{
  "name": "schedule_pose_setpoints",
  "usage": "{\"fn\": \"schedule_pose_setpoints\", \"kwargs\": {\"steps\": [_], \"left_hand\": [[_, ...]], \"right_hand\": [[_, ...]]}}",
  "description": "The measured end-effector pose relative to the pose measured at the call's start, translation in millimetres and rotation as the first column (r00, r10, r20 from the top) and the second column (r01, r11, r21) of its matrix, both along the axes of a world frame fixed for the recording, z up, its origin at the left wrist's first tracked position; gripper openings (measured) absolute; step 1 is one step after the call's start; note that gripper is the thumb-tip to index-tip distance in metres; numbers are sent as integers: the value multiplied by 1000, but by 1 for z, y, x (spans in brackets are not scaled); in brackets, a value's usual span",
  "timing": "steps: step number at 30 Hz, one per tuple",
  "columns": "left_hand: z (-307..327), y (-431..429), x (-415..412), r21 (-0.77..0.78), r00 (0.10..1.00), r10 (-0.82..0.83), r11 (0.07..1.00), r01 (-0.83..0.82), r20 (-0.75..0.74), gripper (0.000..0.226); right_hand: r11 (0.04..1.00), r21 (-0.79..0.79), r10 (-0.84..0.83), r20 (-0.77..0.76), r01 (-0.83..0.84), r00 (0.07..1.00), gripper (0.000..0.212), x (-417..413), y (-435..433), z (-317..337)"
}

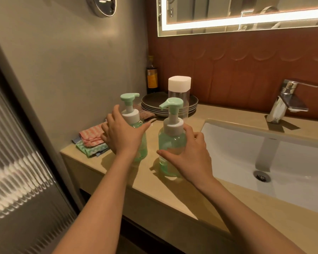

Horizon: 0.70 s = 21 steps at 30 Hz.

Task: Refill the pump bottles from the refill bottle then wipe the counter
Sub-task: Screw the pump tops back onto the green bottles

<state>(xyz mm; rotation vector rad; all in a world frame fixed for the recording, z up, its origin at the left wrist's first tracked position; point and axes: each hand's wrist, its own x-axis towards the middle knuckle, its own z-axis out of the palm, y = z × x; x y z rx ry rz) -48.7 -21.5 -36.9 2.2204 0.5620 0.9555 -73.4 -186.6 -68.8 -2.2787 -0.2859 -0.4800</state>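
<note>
Two clear pump bottles with mint-green pump heads stand upright on the beige counter (174,195), each holding green liquid. My left hand (124,133) wraps around the left pump bottle (130,114). My right hand (192,154) grips the right pump bottle (171,142) from its right side. Behind them stands a clear refill bottle (179,92) with a white cap, upright, touched by neither hand. Folded cloths (91,142) in pink, green and blue lie at the counter's left end, partly behind my left hand.
A stack of dark plates (154,103) sits at the back of the counter with a brown cloth (145,113) beside it. A dark bottle with a yellow label (151,76) stands in the corner. The white sink (264,158) and chrome tap (286,99) are on the right.
</note>
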Motion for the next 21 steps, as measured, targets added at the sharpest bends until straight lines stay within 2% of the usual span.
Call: {"fn": "schedule_pose_setpoints", "kwargs": {"steps": [3,5,8,10,11,12,14,16,18,21], "left_hand": [[1,12,2,-19,994,-109,994,110,29,99],[3,20,3,-149,962,-269,951,271,38,100],[6,35,4,-385,835,-546,759,525,62,101],[5,42,6,-459,751,-654,640,616,95,102],[4,41,7,-436,742,-664,643,630,94,103],[2,38,9,-381,765,-639,689,616,82,104],[-6,27,10,-263,860,-508,824,502,49,109],[-14,15,10,-200,930,-366,908,367,43,112],[-19,9,11,-192,953,-296,934,302,61,113],[-15,17,16,-302,927,-365,877,373,82,115]], "right_hand": [[1000,-23,7,-6,-7,1000,87,6,-1,2],[999,-41,14,-10,-14,1000,86,10,-1,4],[998,-58,23,-16,-24,1000,87,15,-2,6],[998,-56,28,-5,-28,1000,89,19,-1,7],[998,-50,28,1,-28,1000,90,21,0,7],[999,-41,27,7,-27,1000,90,23,2,7],[1000,-24,16,5,-16,1000,89,28,4,6],[1000,-18,-3,-4,3,1000,88,32,7,3],[1000,-10,-13,-16,13,1000,89,37,10,1],[995,103,24,-54,-18,998,87,45,13,-3]]}}
